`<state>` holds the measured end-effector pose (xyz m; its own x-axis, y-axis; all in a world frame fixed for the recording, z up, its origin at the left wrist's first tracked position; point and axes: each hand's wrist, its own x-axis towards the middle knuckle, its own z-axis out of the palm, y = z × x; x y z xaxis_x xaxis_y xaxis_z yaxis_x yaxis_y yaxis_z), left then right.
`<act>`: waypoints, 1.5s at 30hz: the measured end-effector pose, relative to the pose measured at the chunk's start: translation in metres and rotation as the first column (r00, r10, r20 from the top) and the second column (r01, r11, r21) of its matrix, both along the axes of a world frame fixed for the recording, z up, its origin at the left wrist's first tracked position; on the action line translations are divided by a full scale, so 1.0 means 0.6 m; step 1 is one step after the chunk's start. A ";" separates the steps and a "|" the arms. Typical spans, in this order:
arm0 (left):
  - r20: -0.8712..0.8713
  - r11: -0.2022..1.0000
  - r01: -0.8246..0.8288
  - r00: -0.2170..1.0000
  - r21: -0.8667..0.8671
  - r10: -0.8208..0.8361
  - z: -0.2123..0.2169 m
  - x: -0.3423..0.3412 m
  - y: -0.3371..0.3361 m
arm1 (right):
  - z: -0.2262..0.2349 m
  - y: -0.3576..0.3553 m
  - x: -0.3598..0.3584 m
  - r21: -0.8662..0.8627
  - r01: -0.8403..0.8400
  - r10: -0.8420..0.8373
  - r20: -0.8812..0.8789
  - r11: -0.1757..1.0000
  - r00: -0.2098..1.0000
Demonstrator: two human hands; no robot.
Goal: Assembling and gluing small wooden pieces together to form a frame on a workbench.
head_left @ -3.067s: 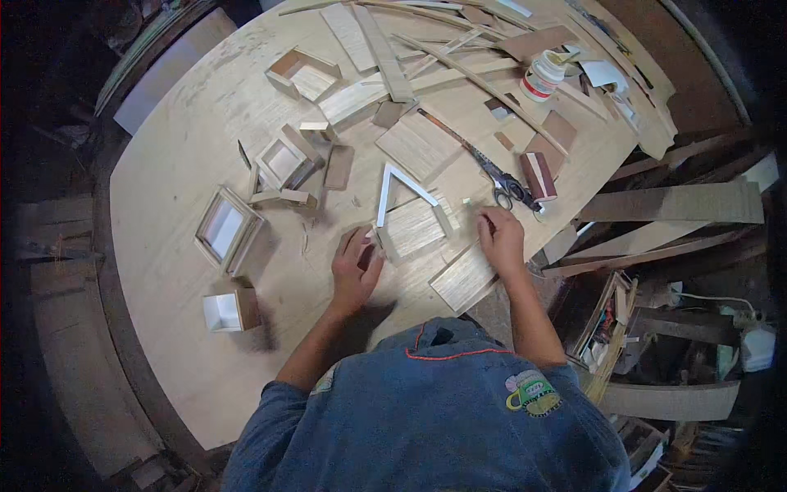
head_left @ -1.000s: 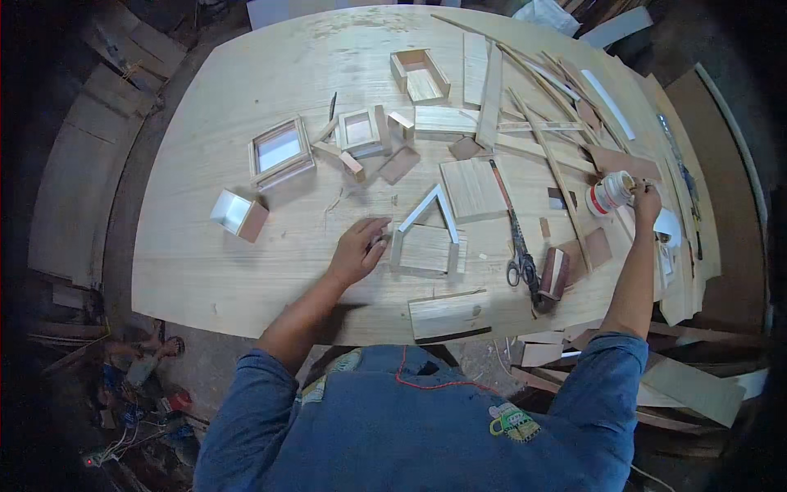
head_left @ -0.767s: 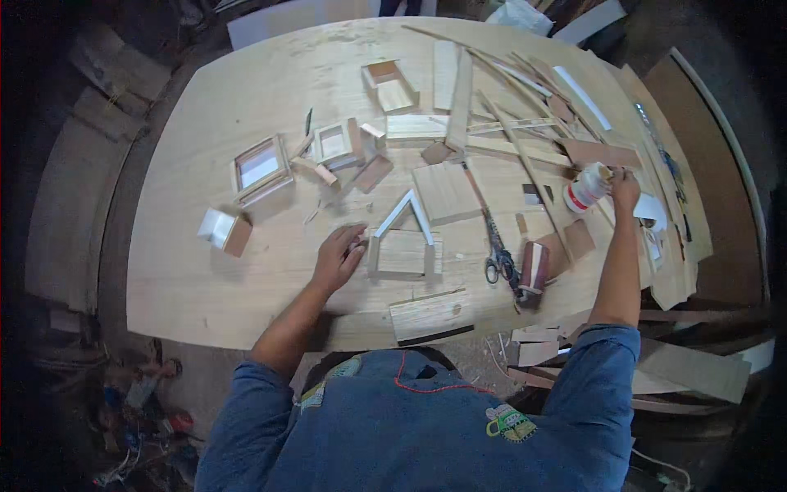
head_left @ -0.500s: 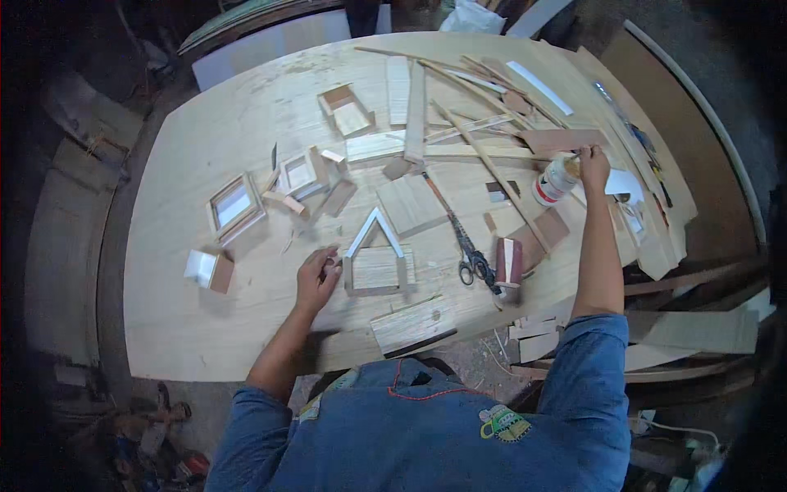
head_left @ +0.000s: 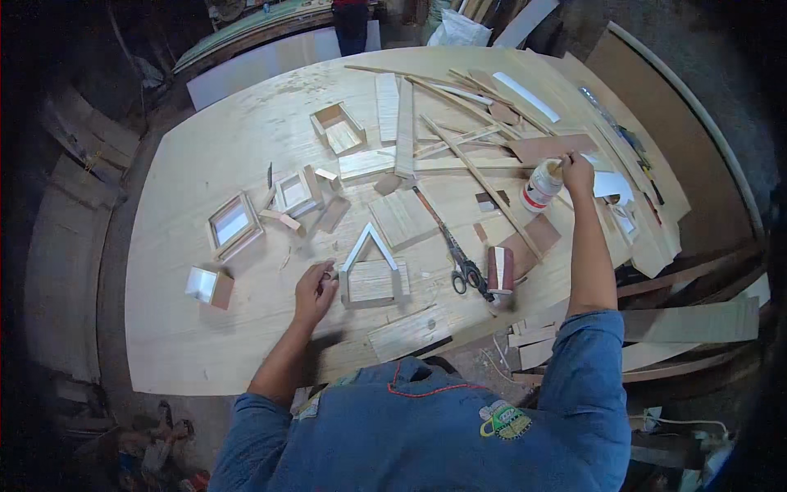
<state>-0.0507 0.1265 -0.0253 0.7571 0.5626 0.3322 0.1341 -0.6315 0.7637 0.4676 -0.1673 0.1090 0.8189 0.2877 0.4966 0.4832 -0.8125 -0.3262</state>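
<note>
My right hand (head_left: 579,174) is at the mouth of a white plastic jar (head_left: 541,185) with a red band. Its fingers are pinched together, and what they hold at the rim is hidden. Close to my body, my left hand (head_left: 315,293) has its fingers curled inward; anything in them is too small to tell. Just right of it lies a small house-shaped wooden piece (head_left: 370,271) with a pale peaked top. A pair of black scissors (head_left: 467,272) lies between that piece and a dark red cylinder (head_left: 500,271) with a pale strip.
Small wooden boxes and frames (head_left: 236,225) stand on the left of the table (head_left: 172,328). Thin strips (head_left: 484,190) and boards (head_left: 405,127) spread across its far and right parts. A flat board (head_left: 410,332) lies at the near edge. Someone's legs (head_left: 351,33) show beyond the table.
The view has shifted slightly, so the tabletop sits a little lower and further left at its far end. My right hand stays at the jar's mouth, and my left beside the house-shaped piece.
</note>
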 end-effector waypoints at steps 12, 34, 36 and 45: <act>0.057 0.998 0.016 0.998 0.062 -0.019 -0.003 0.000 0.003 | -0.028 -0.012 0.021 -0.065 0.039 -0.045 -0.097 0.997 0.994; -0.200 0.973 -0.232 0.954 -0.010 0.225 0.021 0.012 -0.050 | 0.081 -0.148 -0.193 0.770 -0.188 0.112 0.151 0.609 0.982; -0.241 0.966 -0.256 0.937 0.022 0.254 0.026 0.008 -0.050 | 0.073 -0.153 -0.250 0.951 -0.094 0.291 0.004 0.295 0.957; 0.294 0.398 0.283 0.955 -0.873 -0.033 0.124 0.029 -0.087 | 0.034 -0.094 -0.501 0.986 0.166 0.714 -0.118 0.002 0.690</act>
<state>-0.0335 0.0744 0.0490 0.8527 0.5035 -0.1390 -0.1177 0.4446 0.8880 0.1672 -0.2238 0.1295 0.9629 0.2373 0.1289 -0.0313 0.5721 -0.8196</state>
